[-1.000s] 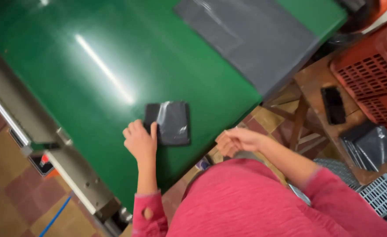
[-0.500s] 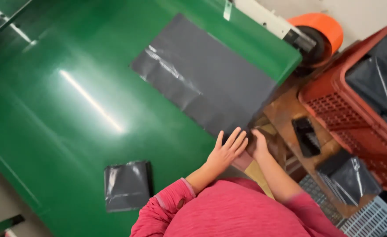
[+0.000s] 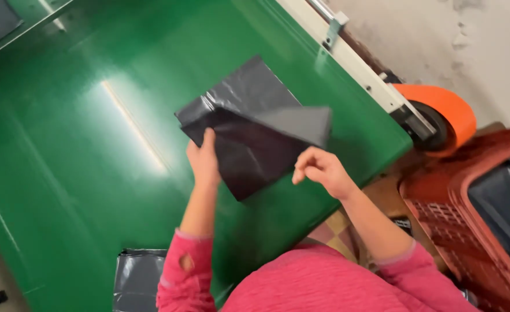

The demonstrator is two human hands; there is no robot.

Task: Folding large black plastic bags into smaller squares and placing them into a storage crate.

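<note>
You're mid-fold on the grey plastic bag (image 3: 255,133), from what I can see. It sits on the green table (image 3: 81,173), roughly in the middle of the far half, with one corner flipped over so a lighter triangular flap lies across the darker body. Your left hand (image 3: 204,163) is pressing flat on the bag's near-left edge, fingers together, pinning it to the table. Your right hand (image 3: 321,169) hovers just off the bag's right corner, fingers loosely curled in, pinching nothing as far as I can tell.

My read: the fold is only partly made. The flap looks puffed up, not creased. The next move probably calls for your right hand to get on that flap and bring it square to the opposite edge while the left keeps it anchored, otherwise slick plastic like this tends to slide.

There's a folded bag (image 3: 139,277) near your left elbow, and a red crate (image 3: 457,231) off to your right.
</note>
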